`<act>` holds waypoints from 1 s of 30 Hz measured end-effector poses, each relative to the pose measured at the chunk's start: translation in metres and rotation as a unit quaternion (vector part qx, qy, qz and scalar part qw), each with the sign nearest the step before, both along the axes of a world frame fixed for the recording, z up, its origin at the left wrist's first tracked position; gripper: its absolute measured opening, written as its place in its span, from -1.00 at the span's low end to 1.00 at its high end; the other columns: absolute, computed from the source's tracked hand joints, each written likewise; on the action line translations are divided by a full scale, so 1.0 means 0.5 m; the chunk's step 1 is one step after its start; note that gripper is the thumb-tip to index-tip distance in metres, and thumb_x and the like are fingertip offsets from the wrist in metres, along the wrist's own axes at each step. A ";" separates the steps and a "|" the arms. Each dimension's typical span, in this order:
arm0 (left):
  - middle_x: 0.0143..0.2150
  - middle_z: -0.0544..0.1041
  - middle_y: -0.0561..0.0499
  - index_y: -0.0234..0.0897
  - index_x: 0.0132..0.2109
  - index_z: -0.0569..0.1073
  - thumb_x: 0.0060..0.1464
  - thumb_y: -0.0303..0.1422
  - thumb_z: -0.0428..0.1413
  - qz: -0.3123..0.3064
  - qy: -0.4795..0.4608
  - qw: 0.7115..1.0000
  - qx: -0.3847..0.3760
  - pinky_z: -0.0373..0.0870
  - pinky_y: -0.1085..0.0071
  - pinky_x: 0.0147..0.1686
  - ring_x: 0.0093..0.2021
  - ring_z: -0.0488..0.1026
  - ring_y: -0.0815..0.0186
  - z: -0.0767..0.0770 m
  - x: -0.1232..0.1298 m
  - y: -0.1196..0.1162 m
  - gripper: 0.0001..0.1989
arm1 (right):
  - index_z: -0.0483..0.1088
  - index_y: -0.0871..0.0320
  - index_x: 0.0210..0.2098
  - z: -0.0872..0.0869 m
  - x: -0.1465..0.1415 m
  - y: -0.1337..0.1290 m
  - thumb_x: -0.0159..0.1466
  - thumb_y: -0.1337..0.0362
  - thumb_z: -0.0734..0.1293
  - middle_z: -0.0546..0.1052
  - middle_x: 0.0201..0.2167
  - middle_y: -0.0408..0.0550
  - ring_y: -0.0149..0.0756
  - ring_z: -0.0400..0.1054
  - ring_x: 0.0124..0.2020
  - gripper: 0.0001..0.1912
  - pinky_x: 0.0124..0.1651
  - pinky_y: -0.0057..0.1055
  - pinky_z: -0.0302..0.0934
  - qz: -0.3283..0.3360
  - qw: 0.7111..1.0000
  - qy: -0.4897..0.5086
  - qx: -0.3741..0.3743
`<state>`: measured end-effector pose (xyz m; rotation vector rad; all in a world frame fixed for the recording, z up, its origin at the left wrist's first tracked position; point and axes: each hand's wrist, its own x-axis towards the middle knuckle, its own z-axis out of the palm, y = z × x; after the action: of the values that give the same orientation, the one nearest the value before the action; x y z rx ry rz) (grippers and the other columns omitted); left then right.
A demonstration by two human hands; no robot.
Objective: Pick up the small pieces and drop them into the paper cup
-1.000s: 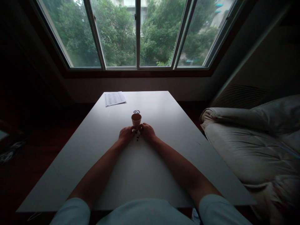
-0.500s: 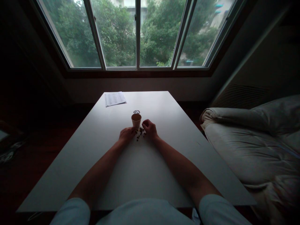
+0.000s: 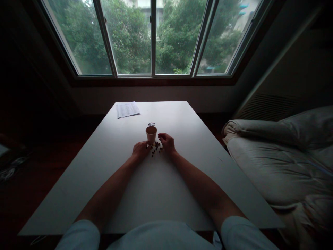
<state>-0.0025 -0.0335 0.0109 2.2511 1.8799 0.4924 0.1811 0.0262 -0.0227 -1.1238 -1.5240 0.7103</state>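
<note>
A paper cup point(image 3: 151, 134) stands upright on the white table point(image 3: 166, 194), its mouth facing up and its inside brownish. Several small dark pieces point(image 3: 156, 147), like beads or beans, lie scattered in front of it. My left hand point(image 3: 141, 149) rests on the table at the cup's lower left, its fingertips by the cup's base and the nearest pieces; how its fingers are set is too dark to see. To the cup's right, my right hand point(image 3: 167, 141) has its fingers bent together, apart from the cup. Whatever is between those fingertips is too small to make out.
Behind the cup lies a small dark ring-shaped thing point(image 3: 151, 124). Printed sheets of paper point(image 3: 128, 109) lie at the table's far left corner. A pale cushioned sofa point(image 3: 260, 163) stands along the right side. The window point(image 3: 153, 41) is beyond the far edge.
The fingers of my right hand have shifted slightly beside the cup. My left hand and the cup stay where they were.
</note>
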 end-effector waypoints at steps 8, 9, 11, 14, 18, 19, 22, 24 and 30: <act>-0.18 0.62 -0.04 -0.06 -0.02 0.58 0.22 -0.15 0.04 0.001 -0.010 1.000 -0.007 0.32 0.38 -0.19 -0.19 0.52 0.21 0.001 0.006 -0.002 -0.70 | 0.51 0.20 -0.14 -0.008 0.003 0.016 0.17 0.12 0.28 0.62 -0.26 0.01 -0.28 0.51 -0.29 -0.63 -0.23 -0.36 0.39 0.011 0.993 0.111 -0.049; -0.18 0.62 -0.04 -0.06 -0.03 0.58 0.22 -0.15 0.04 0.000 -0.011 1.000 -0.006 0.32 0.39 -0.19 -0.20 0.52 0.22 0.001 0.006 -0.002 -0.70 | 0.52 0.20 -0.15 -0.009 0.003 0.017 0.16 0.11 0.28 0.62 -0.27 0.01 -0.28 0.51 -0.30 -0.63 -0.24 -0.36 0.39 0.011 0.992 0.115 -0.050; -0.18 0.62 -0.05 -0.07 -0.01 0.57 0.22 -0.14 0.04 0.001 -0.010 1.000 -0.006 0.32 0.39 -0.19 -0.20 0.52 0.21 0.002 0.007 -0.003 -0.69 | 0.52 0.20 -0.15 -0.010 0.004 0.018 0.16 0.11 0.29 0.62 -0.28 0.01 -0.28 0.51 -0.31 -0.63 -0.24 -0.36 0.38 0.012 0.992 0.119 -0.050; -0.16 0.62 -0.06 -0.09 0.01 0.56 0.23 -0.15 0.04 0.003 -0.009 1.000 -0.007 0.32 0.38 -0.18 -0.17 0.53 0.20 0.005 0.008 -0.005 -0.68 | 0.52 0.20 -0.15 -0.008 0.003 0.015 0.16 0.14 0.28 0.62 -0.28 0.01 -0.27 0.51 -0.31 -0.63 -0.24 -0.36 0.38 0.008 0.992 0.115 -0.048; -0.15 0.63 -0.06 -0.10 -0.02 0.57 0.25 -0.15 0.02 0.000 -0.008 1.000 0.004 0.31 0.39 -0.21 -0.16 0.53 0.20 0.005 0.009 -0.005 -0.69 | 0.53 0.19 -0.16 0.000 0.001 0.006 0.19 0.15 0.23 0.62 -0.29 0.00 -0.27 0.51 -0.31 -0.65 -0.22 -0.35 0.38 -0.014 0.995 0.089 -0.033; -0.15 0.63 -0.06 -0.10 -0.03 0.57 0.26 -0.15 0.01 0.001 -0.008 1.000 0.007 0.31 0.39 -0.21 -0.17 0.53 0.20 0.004 0.009 -0.005 -0.69 | 0.53 0.19 -0.17 0.003 0.000 0.003 0.20 0.16 0.22 0.62 -0.30 -0.01 -0.27 0.51 -0.32 -0.65 -0.21 -0.34 0.38 -0.022 0.996 0.083 -0.027; -0.16 0.62 -0.06 -0.11 -0.03 0.56 0.26 -0.16 0.00 0.005 -0.013 1.000 0.013 0.31 0.40 -0.22 -0.18 0.53 0.21 0.002 0.006 -0.004 -0.69 | 0.53 0.19 -0.19 0.019 -0.002 -0.006 0.22 0.17 0.20 0.61 -0.30 -0.01 -0.26 0.51 -0.30 -0.66 -0.16 -0.32 0.38 -0.058 0.995 0.077 -0.002; -0.15 0.62 -0.06 -0.11 -0.02 0.56 0.26 -0.17 0.01 0.007 -0.017 1.000 0.016 0.31 0.40 -0.21 -0.18 0.53 0.22 0.002 0.005 -0.004 -0.70 | 0.53 0.18 -0.19 0.032 -0.002 -0.012 0.22 0.19 0.19 0.61 -0.29 0.00 -0.26 0.50 -0.26 -0.66 -0.13 -0.33 0.37 -0.083 0.993 0.080 0.012; -0.13 0.63 -0.06 -0.11 -0.04 0.57 0.26 -0.19 0.01 0.016 -0.022 1.000 0.012 0.32 0.40 -0.19 -0.14 0.53 0.21 0.003 0.006 -0.003 -0.72 | 0.50 0.19 -0.15 0.067 -0.008 -0.019 0.24 0.19 0.14 0.60 -0.27 -0.01 -0.26 0.49 -0.23 -0.63 -0.16 -0.34 0.38 -0.082 0.991 0.102 0.016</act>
<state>0.0004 -0.0350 0.0123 2.2104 1.9022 0.5675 0.1769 0.0166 0.0108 -1.1019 -1.2522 0.6647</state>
